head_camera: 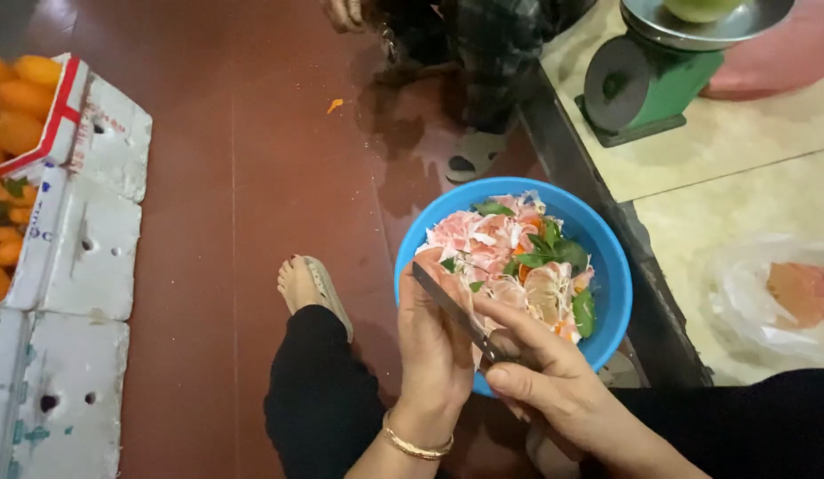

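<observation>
While we sit low over a dark red floor (252, 177), white foam boxes (75, 257) run along our left edge, with orange fruit (13, 106) heaped in them. To our right a raised pale surface (722, 151) carries a green weighing scale (651, 71) with a metal pan on top, and nearer us a clear plastic bag (767, 297) with something pinkish inside. Another person's legs and sandalled foot (472, 155) stand at the top of the view, one of their hands (345, 12) just showing.

Directly ahead of us sits a blue bowl (612, 275), filled with pink-and-white fruit peelings (483, 244) and a few green leaves (554, 253). Our own foot in a sandal (310, 284) rests on the floor just left of it.

Our hands meet at the bowl's near rim, partly covering it. Our left hand (434, 341), a gold bangle (416, 443) at the wrist, is raised with its fingers held together and curved, palm toward the right; we cannot tell whether anything lies in it. Our right hand (545, 372) is wrapped around the handle of a knife (452, 306), thumb along the top. The blade slants up and left, lying across the left hand's fingers and touching them, its tip just beyond them above the bowl's near-left edge.
</observation>
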